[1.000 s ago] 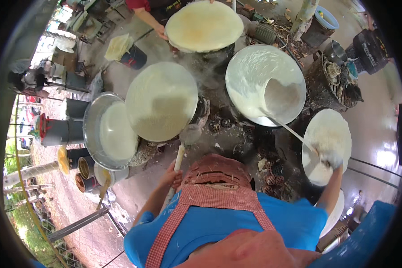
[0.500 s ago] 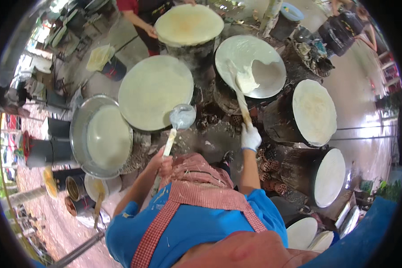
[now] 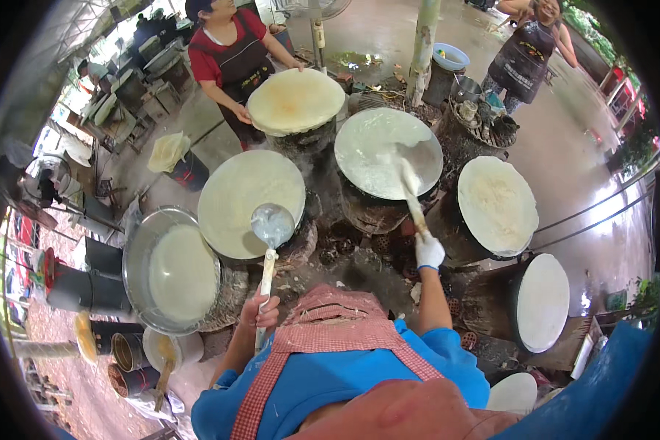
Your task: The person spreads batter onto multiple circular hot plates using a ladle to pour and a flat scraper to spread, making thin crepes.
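Note:
My left hand (image 3: 260,314) is closed round the pale handle of a metal ladle (image 3: 273,222). The ladle's bowl hangs at the near right edge of a round pan covered with a pale batter layer (image 3: 246,194). In a white glove, my right hand (image 3: 429,253) grips the wooden handle of a spreading paddle (image 3: 412,196). Its far end, blurred, rests in wet white batter (image 3: 374,147) on the far right pan, where a greyish patch shows beside it. Left of the ladle stands a wide metal basin (image 3: 133,286) holding pale batter.
A co-worker (image 3: 231,66) holds the edge of a browned sheet (image 3: 295,99) straight ahead. Covered pans (image 3: 497,205) (image 3: 543,303) line my right. Pierced fuel blocks lie on the ground between the stoves. Another person (image 3: 524,55) is far right, beyond a post (image 3: 424,55).
The view has tilted up, bringing the people into sight. The paddle has swung toward the pan's near right side, and batter now covers more of the pan. Both hands keep their tools.

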`<state>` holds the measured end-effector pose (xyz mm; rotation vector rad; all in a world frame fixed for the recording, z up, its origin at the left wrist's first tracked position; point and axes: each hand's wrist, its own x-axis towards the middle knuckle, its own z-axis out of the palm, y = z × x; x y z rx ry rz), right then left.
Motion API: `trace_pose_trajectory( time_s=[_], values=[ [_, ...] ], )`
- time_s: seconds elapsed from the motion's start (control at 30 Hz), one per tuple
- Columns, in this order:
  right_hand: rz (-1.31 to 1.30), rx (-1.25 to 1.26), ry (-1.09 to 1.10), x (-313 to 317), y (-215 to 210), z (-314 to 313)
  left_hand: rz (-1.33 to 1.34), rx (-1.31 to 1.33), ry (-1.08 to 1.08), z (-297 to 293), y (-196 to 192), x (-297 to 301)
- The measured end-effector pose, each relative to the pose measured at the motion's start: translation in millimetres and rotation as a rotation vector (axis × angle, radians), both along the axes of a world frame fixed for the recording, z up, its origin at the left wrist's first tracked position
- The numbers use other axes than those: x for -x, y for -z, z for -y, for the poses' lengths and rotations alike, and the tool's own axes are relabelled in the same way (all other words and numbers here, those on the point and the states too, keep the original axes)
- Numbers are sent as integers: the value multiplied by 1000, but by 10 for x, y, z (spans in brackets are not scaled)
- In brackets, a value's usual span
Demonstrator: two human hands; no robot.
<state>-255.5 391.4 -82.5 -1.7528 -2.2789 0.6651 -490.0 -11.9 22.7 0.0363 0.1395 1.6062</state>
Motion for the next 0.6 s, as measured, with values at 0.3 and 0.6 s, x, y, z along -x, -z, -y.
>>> trace_pose_trajectory(
  time_s=[0.3,0.6],
  values=[
    [-89,-56,-177,52,43,122,185,114,177,-345,377,-112],
    [26,-308,-310,256,-154,-586,474,499,194,-805,558,-89]
  ],
)
